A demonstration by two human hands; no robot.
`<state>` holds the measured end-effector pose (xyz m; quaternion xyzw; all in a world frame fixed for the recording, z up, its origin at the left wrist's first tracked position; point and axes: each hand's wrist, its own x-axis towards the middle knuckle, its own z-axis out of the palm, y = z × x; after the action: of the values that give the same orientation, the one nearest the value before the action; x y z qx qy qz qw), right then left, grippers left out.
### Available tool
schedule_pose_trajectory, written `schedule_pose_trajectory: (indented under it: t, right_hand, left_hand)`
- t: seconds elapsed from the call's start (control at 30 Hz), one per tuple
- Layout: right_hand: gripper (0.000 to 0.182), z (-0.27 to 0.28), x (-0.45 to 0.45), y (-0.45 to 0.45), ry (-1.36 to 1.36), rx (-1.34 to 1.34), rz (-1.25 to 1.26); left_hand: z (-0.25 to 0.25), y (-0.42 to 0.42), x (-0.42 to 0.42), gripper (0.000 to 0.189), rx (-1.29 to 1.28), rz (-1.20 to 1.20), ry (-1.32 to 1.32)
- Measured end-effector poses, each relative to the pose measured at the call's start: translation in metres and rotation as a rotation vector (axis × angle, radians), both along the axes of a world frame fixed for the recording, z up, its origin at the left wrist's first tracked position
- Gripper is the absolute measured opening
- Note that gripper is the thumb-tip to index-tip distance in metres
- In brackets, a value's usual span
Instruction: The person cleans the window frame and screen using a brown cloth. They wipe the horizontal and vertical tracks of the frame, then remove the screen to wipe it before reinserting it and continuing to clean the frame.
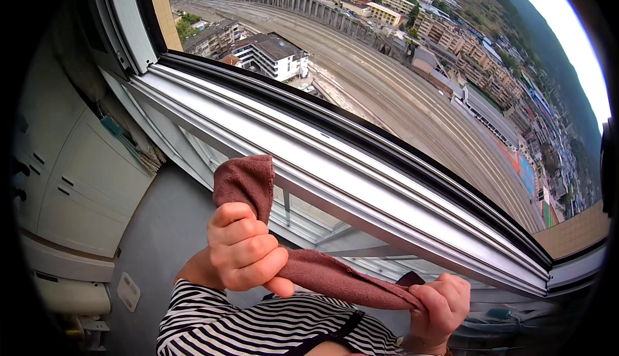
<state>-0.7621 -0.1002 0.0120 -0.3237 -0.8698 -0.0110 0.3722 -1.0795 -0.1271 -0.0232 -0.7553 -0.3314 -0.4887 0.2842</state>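
A reddish-brown towel cloth is stretched in a twisted roll between my two hands, in front of my striped top. My left hand is closed around it, and a folded end of the cloth sticks up above the fist. Lower and to the right, my right hand grips the other end, with a small dark corner showing beside the thumb. Both hands are on the room side of the metal window sill track, apart from it.
Beyond the sill, the window opening looks far down on railway tracks and buildings. A side window frame rises at the upper left. White cabinets and a teal-headed mop or brush stand left. A pale flat object lies on the grey floor.
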Motion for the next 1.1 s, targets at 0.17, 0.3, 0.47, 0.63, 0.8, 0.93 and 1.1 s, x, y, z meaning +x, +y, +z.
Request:
schedule_pose_trajectory:
  t: [0.17,0.3,0.47,0.63,0.8,0.93,1.1]
  right_hand:
    - [0.027,0.015,0.032,0.024,0.062,0.044,0.321]
    - [0.028,0.024,0.044,0.034,-0.012,0.13,0.195]
    - [0.027,0.007,0.043,0.051,0.052,0.206,-0.005]
    - [0.034,0.025,0.062,0.057,-0.157,0.017,0.26]
    - [0.037,0.048,0.067,0.056,-0.345,-0.162,0.311]
    - [0.04,0.041,0.065,0.059,-0.287,-0.144,0.285]
    - [0.026,0.01,0.055,0.067,0.054,0.154,0.245]
  left_hand:
    - [0.002,0.027,0.013,0.053,0.089,-0.124,0.078]
    - [0.007,0.05,0.025,0.051,0.009,-0.17,0.069]
    - [0.019,0.065,0.034,0.044,-0.095,-0.121,0.1]
    - [0.021,0.05,0.02,0.052,-0.183,-0.11,0.195]
    - [0.05,0.047,0.011,0.046,-0.483,-0.233,0.358]
    - [0.053,0.051,0.009,0.047,-0.482,-0.233,0.408]
    - [0.05,0.056,0.027,0.047,-0.355,-0.242,0.336]
